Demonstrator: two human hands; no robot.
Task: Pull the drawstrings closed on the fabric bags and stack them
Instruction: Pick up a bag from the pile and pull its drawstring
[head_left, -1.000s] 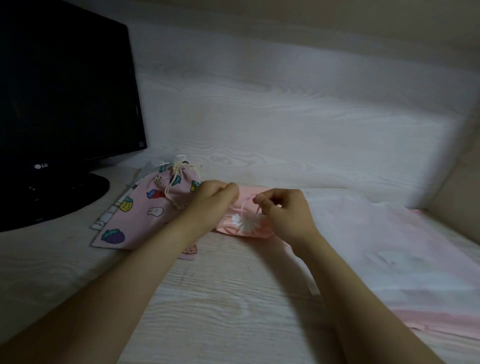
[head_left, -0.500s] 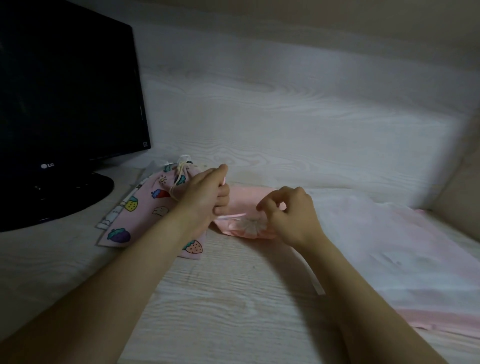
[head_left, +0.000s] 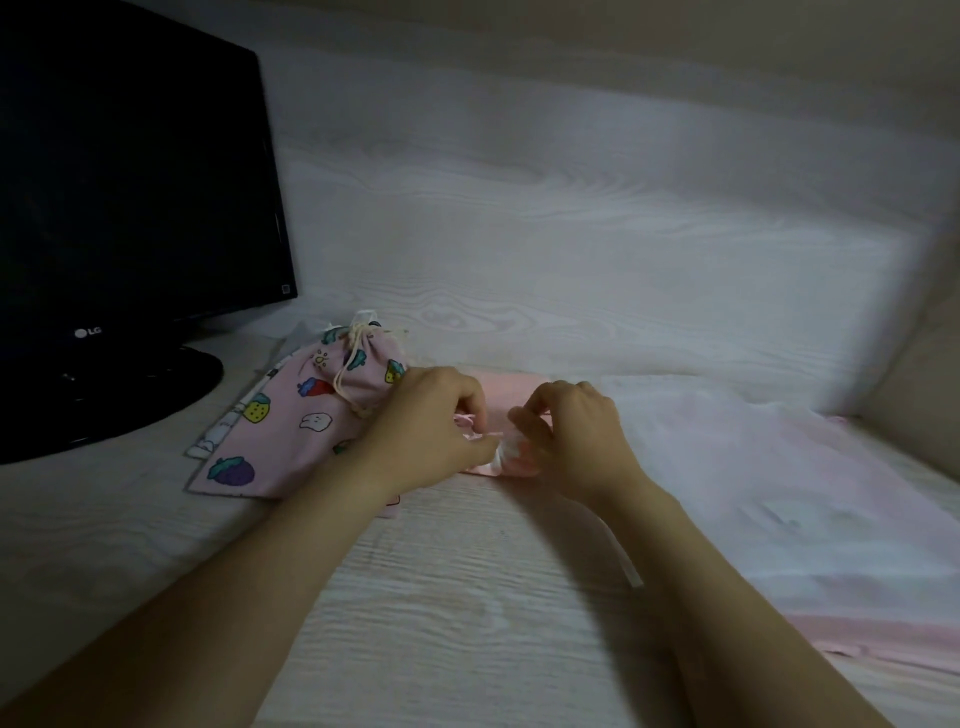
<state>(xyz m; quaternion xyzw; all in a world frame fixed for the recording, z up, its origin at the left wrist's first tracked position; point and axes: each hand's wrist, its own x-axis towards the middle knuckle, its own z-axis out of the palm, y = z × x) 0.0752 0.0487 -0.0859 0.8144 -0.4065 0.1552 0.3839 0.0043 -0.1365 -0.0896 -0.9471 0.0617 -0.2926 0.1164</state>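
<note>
Grip: left hand (head_left: 436, 423), right hand (head_left: 569, 434) both pinch gathered mouth of pink bag (head_left: 511, 385).

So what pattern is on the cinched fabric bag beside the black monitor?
The cinched fabric bag is pink with small cartoon fruits, clearest in the head view.

The scene is dim and grainy, with soft light falling brightest on the wall (head_left: 623, 249) behind the desk (head_left: 441, 597). The monitor (head_left: 130, 182) at the left edge is featureless black. Faint shadows lie beside the forearms (head_left: 260, 571), and straight lines bow toward the corners.
</note>
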